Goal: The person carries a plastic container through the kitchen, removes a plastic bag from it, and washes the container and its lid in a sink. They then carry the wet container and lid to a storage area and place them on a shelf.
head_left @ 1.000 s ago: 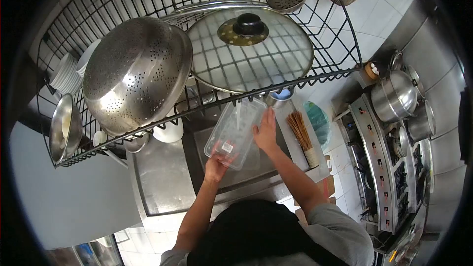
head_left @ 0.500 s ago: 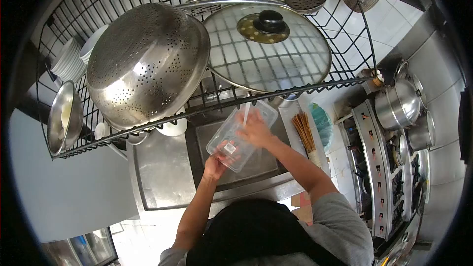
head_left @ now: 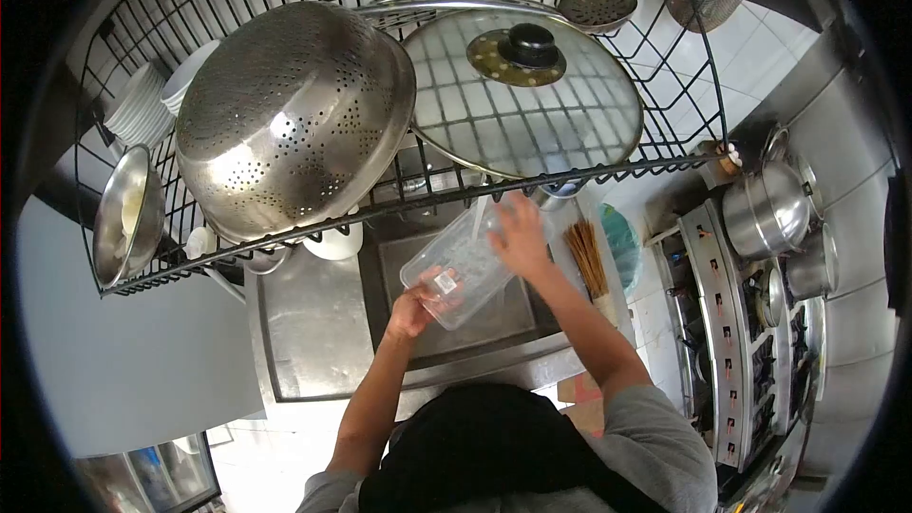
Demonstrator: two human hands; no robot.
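- At the left of the frame I see a metal bowl (head_left: 144, 228) tilted on its side in a black wire rack (head_left: 608, 172), with a stack of white dishes (head_left: 138, 114) above it.
- Right of these, in the upper left, a perforated colander (head_left: 294, 123) sits upside down on the rack.
- Below it, left of centre, I have a stretch of metal worktop (head_left: 313, 332).
- Near the centre my left hand (head_left: 410, 311) has its grip clamped on the lower left end of a clear plastic container (head_left: 470, 271); its fingers show through the plastic.
- The container tilts at mid-frame above the sink (head_left: 508, 318), a pale label (head_left: 445, 280) towards its held end.
- My right hand (head_left: 521, 233) is at the container's upper right, its grip loose with fingers apart; I cannot tell whether it touches the plastic.
- Over that hand, upper centre, lies a glass lid (head_left: 532, 128) with a black knob.
- Right of centre is a bundle of thin brown sticks (head_left: 586, 256).
- At the far right stands a stove (head_left: 717, 323), with a lidded metal pot (head_left: 760, 214) at its upper end.
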